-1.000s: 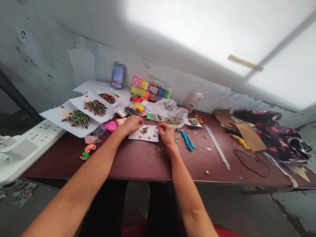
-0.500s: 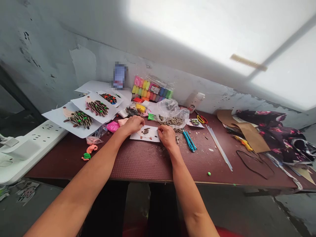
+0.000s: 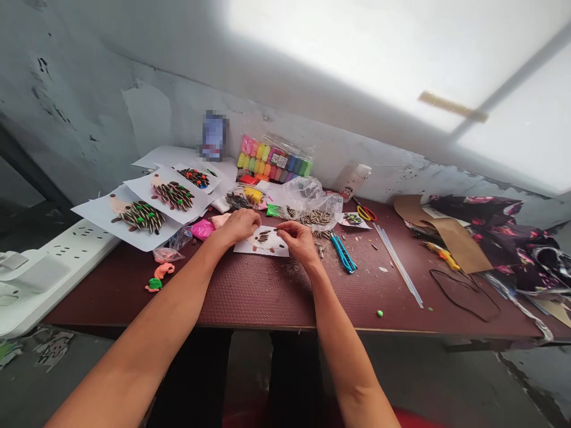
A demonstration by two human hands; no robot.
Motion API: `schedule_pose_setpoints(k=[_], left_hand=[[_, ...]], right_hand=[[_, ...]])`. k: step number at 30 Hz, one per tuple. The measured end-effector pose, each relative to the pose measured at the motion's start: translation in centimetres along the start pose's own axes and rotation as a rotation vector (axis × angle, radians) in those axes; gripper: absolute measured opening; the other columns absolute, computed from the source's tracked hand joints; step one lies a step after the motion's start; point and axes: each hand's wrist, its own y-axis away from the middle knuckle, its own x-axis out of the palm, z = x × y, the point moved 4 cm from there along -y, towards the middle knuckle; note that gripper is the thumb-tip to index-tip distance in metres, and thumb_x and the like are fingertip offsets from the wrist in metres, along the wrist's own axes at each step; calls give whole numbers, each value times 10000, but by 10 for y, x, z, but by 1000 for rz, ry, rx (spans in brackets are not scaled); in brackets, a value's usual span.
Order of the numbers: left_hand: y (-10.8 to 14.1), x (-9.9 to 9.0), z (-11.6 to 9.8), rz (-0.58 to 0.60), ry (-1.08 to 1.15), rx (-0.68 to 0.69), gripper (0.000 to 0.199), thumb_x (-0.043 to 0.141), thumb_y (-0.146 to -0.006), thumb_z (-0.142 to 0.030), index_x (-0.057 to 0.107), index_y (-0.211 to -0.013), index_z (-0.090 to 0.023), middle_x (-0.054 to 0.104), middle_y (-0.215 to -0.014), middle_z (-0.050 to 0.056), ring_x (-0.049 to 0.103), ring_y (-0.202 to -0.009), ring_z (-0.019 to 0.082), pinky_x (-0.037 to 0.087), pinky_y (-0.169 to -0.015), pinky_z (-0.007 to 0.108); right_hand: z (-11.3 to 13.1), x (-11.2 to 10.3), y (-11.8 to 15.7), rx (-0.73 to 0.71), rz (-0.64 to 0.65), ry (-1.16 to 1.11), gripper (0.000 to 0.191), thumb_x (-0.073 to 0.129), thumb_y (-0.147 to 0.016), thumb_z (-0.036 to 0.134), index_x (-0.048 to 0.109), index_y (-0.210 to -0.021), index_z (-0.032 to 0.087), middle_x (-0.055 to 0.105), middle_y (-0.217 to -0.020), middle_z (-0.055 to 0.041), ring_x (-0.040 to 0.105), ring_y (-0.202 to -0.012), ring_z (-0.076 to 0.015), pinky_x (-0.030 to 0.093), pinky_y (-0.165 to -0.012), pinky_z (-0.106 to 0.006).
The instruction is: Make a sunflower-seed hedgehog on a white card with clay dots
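A white paper card (image 3: 273, 251) lies flat on the table between my hands, with a few sunflower seeds (image 3: 263, 236) standing in a pale patch at its middle and small brown dots around them. My left hand (image 3: 241, 227) is closed at the card's upper left edge, fingertips on it. Over the card's right side, my right hand (image 3: 300, 241) pinches a small dark piece that looks like a sunflower seed. Behind it, a clear plastic bag (image 3: 307, 193) spills a heap of seeds. A teal utility knife (image 3: 343, 254) rests to the right.
At left lie papers with finished seed hedgehogs (image 3: 145, 215), beside a white power strip (image 3: 57, 276). Packs of coloured clay (image 3: 274, 159) lean on the wall. Rightward are scissors (image 3: 366, 213), glue sticks (image 3: 399, 267), a glue gun (image 3: 441, 255) and dark floral cloth (image 3: 504, 244).
My right hand has moved a little up and left, from the card's right edge to above the card, its fingers now stretched into a pinch. My left hand stays in place.
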Motion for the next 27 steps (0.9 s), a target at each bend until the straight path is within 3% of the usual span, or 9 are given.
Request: schedule_pose_setpoints(k=[4, 10, 19, 27], left_hand=[[-1, 0, 0, 4, 15, -8, 296, 539, -847, -159, 786, -1009, -176, 781, -1036, 95, 704, -959, 230, 507, -828, 276], [-2, 3, 4, -14, 52, -12, 269, 560, -832, -157, 791, -965, -194, 788, -989, 73, 710, -913, 209, 509, -811, 253], [-4, 8, 9, -73, 26, 0, 252, 552, -859, -172, 778, -970, -178, 778, -1018, 100, 709, -959, 230, 516, -854, 278], [-4, 6, 7, -48, 53, -23, 259, 567, -839, -160, 784, -978, -181, 780, -969, 82, 707, -913, 221, 516, -834, 277]], right_hand=[[1, 3, 2, -19, 15, 15, 211, 671, -760, 343, 758, -858, 178, 699, -731, -13, 527, -609, -119, 400, -578, -233], [5, 6, 2, -54, -59, 109, 175, 682, -758, 342, 767, -800, 196, 596, -623, 29, 393, -552, -103, 329, -553, -236], [46, 21, -21, -234, -28, 293, 102, 658, -839, 238, 754, -836, 205, 667, -721, 18, 543, -655, -126, 395, -655, -244], [39, 21, 8, -294, -56, 487, 101, 675, -885, 179, 747, -822, 213, 687, -822, -24, 595, -856, -185, 429, -814, -297]])
